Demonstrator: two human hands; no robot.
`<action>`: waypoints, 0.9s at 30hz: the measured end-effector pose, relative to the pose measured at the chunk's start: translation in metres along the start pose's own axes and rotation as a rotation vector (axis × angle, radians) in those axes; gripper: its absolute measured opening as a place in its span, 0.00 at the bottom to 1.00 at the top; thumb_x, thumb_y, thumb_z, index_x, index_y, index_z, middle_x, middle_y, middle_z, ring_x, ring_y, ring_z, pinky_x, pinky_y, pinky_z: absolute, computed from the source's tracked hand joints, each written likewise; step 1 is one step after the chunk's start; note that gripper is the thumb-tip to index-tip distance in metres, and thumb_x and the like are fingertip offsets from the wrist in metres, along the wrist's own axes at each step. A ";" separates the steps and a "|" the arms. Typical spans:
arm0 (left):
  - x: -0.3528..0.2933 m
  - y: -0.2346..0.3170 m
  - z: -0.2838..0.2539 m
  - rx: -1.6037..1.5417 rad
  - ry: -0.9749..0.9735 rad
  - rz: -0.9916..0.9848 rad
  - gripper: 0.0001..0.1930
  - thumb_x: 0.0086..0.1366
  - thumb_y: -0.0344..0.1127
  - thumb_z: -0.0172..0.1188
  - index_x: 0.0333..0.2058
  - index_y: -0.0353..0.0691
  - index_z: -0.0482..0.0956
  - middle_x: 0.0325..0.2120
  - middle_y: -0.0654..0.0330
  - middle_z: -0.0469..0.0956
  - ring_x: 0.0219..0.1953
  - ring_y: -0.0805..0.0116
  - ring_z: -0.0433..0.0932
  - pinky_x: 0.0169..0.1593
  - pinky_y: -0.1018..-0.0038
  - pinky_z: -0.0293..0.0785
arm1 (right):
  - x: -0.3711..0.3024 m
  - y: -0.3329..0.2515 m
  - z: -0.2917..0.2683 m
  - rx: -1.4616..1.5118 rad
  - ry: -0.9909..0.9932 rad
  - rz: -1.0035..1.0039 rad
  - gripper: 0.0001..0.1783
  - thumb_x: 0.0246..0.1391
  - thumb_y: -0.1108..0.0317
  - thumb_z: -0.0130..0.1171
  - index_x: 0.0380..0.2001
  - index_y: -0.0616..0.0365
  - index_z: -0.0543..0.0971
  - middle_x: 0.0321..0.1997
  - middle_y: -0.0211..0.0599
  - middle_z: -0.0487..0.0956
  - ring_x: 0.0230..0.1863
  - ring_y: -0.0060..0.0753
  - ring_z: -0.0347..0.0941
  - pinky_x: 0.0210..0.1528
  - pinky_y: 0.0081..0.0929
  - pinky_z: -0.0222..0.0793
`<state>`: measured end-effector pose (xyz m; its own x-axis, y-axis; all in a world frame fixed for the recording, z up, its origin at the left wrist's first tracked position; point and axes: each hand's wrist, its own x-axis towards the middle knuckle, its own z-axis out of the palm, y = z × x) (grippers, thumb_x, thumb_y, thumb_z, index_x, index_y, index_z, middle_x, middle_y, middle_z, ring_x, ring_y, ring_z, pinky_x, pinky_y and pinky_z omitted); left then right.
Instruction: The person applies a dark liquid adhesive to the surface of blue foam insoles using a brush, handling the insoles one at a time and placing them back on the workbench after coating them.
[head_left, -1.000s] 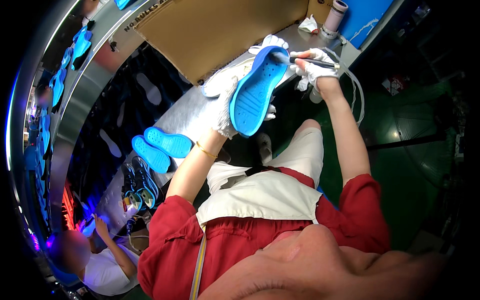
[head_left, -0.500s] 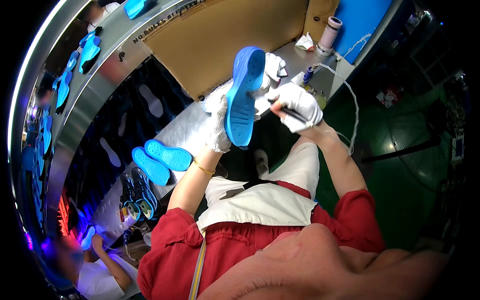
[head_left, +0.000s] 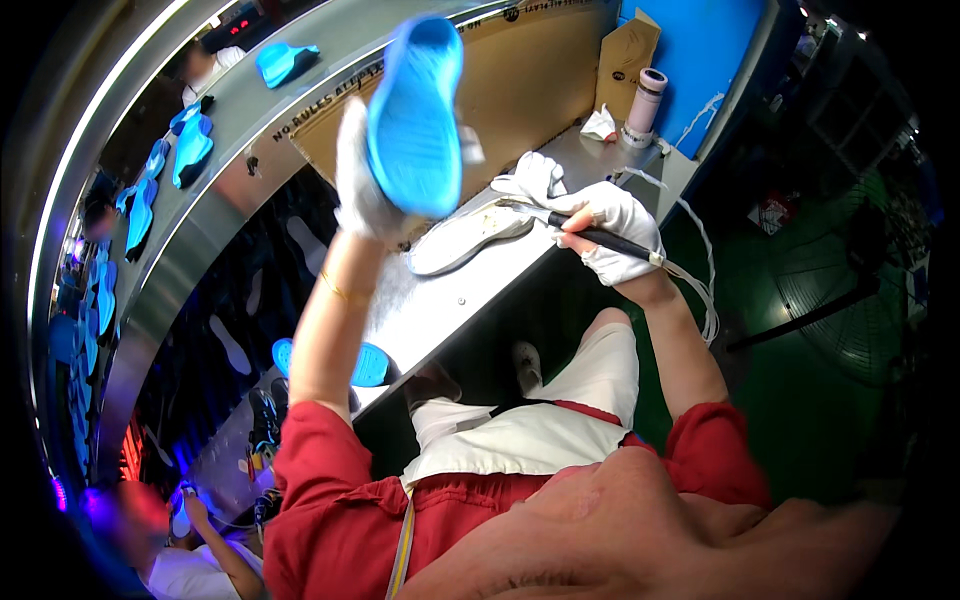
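My left hand (head_left: 365,190), in a white glove, is closed on the side of a blue shoe sole (head_left: 415,130). The sole stands tilted upright in the air, in front of the cardboard panel and the conveyor edge. My right hand (head_left: 612,232), gloved with bare fingertips showing, grips a slim black-handled tool (head_left: 615,243) with thin tubes at its rear and a narrow tip at the front. Below that tip lies a pale grey shoe sole (head_left: 465,245) on the metal bench (head_left: 430,305), beside a crumpled white glove or cloth (head_left: 535,178).
Blue soles (head_left: 370,365) lie behind my left forearm. A curved conveyor (head_left: 230,110) carries more blue soles at the left. A pink bottle (head_left: 645,105) stands at the back right by a cardboard panel (head_left: 530,85). Another person (head_left: 205,560) works at lower left.
My left hand has raised the blue sole up and to the left, uncovering the grey sole on the bench. The right hand has moved slightly lower and right, tool still held.
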<state>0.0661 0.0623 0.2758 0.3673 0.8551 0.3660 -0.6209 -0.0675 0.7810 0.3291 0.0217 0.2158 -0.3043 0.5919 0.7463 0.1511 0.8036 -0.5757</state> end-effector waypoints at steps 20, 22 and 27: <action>0.127 0.100 -0.105 2.402 0.568 0.032 0.16 0.61 0.46 0.50 0.43 0.50 0.78 0.42 0.54 0.77 0.46 0.52 0.75 0.51 0.63 0.70 | -0.052 0.054 -0.042 0.384 -0.016 0.327 0.08 0.47 0.80 0.62 0.31 0.59 0.74 0.29 0.30 0.76 0.31 0.20 0.73 0.35 0.19 0.70; 0.090 0.090 -0.071 2.346 0.502 0.297 0.17 0.61 0.49 0.55 0.42 0.47 0.79 0.42 0.54 0.77 0.46 0.54 0.75 0.52 0.66 0.68 | -0.059 0.054 -0.043 0.562 -0.022 0.425 0.11 0.48 0.78 0.62 0.35 0.60 0.73 0.29 0.31 0.77 0.33 0.19 0.75 0.37 0.19 0.71; -0.009 0.093 -0.047 1.996 0.329 0.941 0.14 0.67 0.33 0.50 0.48 0.39 0.76 0.46 0.52 0.76 0.50 0.57 0.73 0.58 0.65 0.66 | -0.079 0.064 -0.034 0.526 0.067 0.441 0.09 0.49 0.79 0.61 0.33 0.60 0.73 0.29 0.30 0.78 0.32 0.18 0.75 0.36 0.17 0.71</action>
<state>-0.0272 0.0728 0.3211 0.2511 0.2900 0.9235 0.8737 -0.4785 -0.0873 0.3946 0.0286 0.1312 -0.2579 0.8729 0.4142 -0.2346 0.3593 -0.9033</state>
